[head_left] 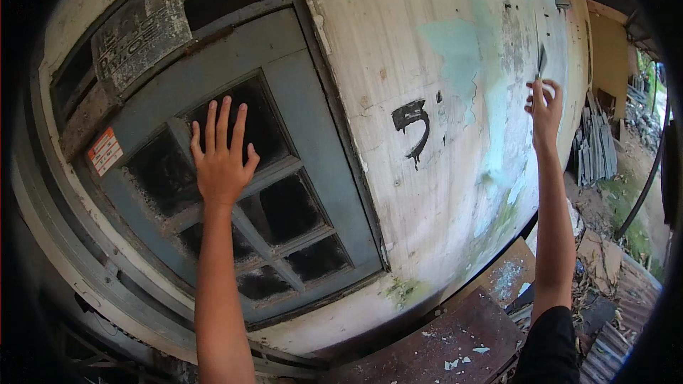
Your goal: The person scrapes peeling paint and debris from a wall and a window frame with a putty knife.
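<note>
My left hand (222,163) is raised with its fingers spread, over the dark panes of a grey-framed window (281,107). It holds nothing and appears to rest flat on the frame and glass. Higher and to the right, my right hand (545,115) grips a putty knife (543,62) by its handle, the thin metal blade pointing up. That blade is close against the wall (398,50), whose pale paint is peeling around turquoise patches; whether it touches cannot be made out. A dripping black painted mark (414,131) lies on the wall between my hands.
Brown boards (455,334) strewn with paint flakes lie below the wall. At right are stacked grey slats (594,146), corrugated sheets (612,348) and debris. A worn sign (142,35) and an orange-and-white label (105,151) are at the window's upper left.
</note>
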Available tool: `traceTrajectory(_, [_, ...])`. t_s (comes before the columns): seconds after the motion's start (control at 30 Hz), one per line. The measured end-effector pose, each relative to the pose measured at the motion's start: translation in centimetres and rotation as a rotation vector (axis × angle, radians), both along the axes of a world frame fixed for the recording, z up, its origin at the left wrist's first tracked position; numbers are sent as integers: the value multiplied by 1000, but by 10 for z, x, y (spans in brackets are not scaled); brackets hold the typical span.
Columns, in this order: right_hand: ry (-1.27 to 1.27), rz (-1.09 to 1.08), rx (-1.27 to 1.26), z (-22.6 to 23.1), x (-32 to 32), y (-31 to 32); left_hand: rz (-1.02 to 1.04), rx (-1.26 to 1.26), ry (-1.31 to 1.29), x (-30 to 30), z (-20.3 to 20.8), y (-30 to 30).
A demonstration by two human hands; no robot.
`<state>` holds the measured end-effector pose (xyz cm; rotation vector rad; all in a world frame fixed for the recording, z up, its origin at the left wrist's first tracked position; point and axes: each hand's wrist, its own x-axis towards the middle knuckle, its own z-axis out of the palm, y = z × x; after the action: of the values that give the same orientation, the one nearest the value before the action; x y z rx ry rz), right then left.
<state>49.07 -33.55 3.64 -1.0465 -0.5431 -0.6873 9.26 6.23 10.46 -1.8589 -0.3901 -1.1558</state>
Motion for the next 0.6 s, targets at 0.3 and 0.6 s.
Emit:
traceTrajectory(0.3, [-6, -758, -912, -166, 17, -71, -18, 12, -11, 0, -1, 3])
traceTrajectory(0.6, [48, -319, -502, -87, 4, -62, -7, 33, -16, 1, -2, 3])
